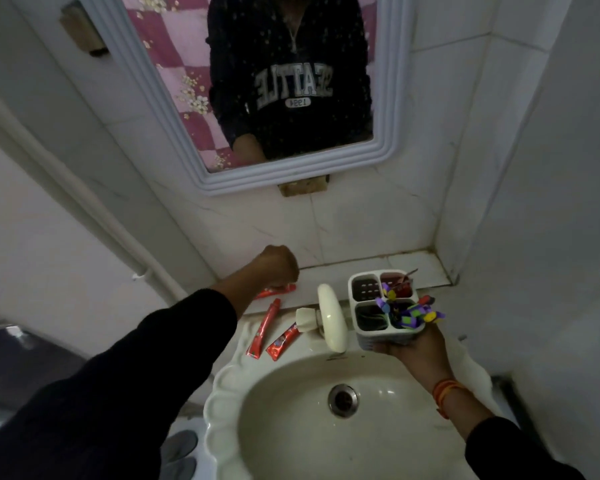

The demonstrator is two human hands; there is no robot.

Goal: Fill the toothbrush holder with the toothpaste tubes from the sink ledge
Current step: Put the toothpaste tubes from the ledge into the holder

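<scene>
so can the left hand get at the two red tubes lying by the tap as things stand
Probably yes. The left hand is over a third tube on the ledge; the two tubes lie uncovered just nearer the basin, with only the tap beside them.

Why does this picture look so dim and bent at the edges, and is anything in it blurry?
Head view: the light is low and flat, so the dark sleeves lose detail; the wide lens bows the mirror frame and the walls; the left hand over a red toothpaste tube looks slightly smeared, and the colourful items in the toothbrush holder, held by the right hand, are soft.
</scene>
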